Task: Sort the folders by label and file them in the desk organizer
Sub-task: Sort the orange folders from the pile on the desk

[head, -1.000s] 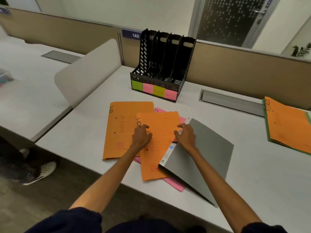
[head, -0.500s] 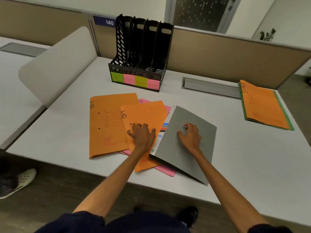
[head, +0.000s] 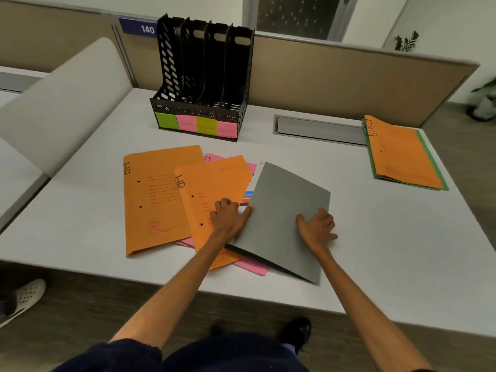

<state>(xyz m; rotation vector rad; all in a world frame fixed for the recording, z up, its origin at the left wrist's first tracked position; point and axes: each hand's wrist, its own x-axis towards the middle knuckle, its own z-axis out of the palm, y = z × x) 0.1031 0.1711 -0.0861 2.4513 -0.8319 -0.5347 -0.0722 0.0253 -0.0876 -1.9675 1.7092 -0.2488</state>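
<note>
- Desk organizer [head: 204, 76]: black perforated plastic, four slots, green and pink notes; at the rear of the bench [head: 375, 251].
- Orange card folder [head: 158, 194] and second orange folder [head: 214, 183], both inked "HR", mid-bench.
- Grey folder [head: 290, 210]: matte card, overlapping the second orange folder.
- Your left hand [head: 228, 218]: fingers curled on second orange folder, thumb at grey edge; grip unclear.
- Your right hand [head: 316, 226]: splayed on grey folder.

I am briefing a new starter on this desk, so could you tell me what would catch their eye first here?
Bright orange HR folders fanned over pink folders at mid-desk draw the eye, the left hand resting on one and the right hand on a gray folder. Behind stands the black desk organizer with green and pink notes; an ADMIN stack lies far right.
</note>
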